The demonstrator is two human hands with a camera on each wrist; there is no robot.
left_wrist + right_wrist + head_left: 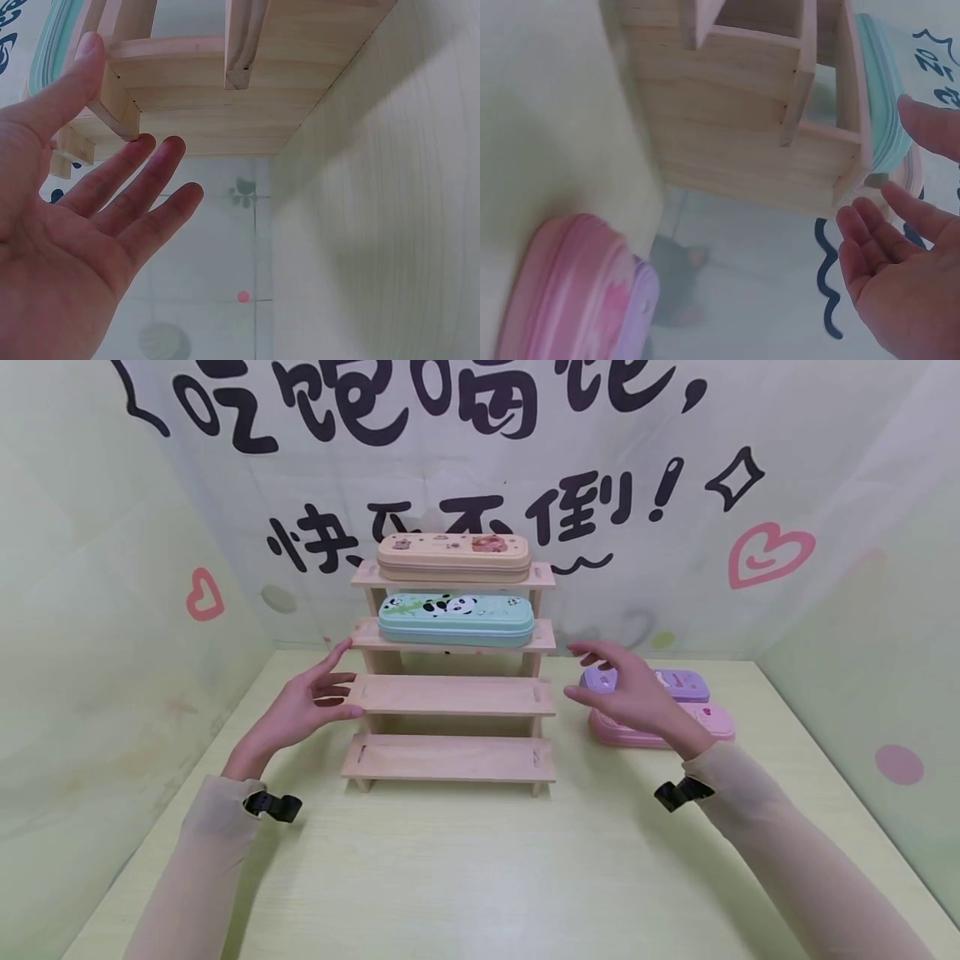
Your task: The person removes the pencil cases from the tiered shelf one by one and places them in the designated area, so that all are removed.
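A four-step wooden rack [450, 695] stands on the table. Its top step carries a peach pencil case [453, 557]; the step below carries a teal panda pencil case [456, 619]. The two lower steps are bare. My left hand [315, 697] hovers open just left of the rack [225, 82], fingers [150, 184] spread, holding nothing. My right hand [622, 689] hovers open to the right of the rack [757, 112], in front of a purple case [686, 683] and a pink case [712, 722], holding nothing. The teal case [885, 105] shows edge-on in the right wrist view.
The pale green table [480, 877] is enclosed by printed backdrop walls [825, 527] at the back and both sides. The pink case [570, 292] and purple case [645, 300] lie stacked side by side right of the rack.
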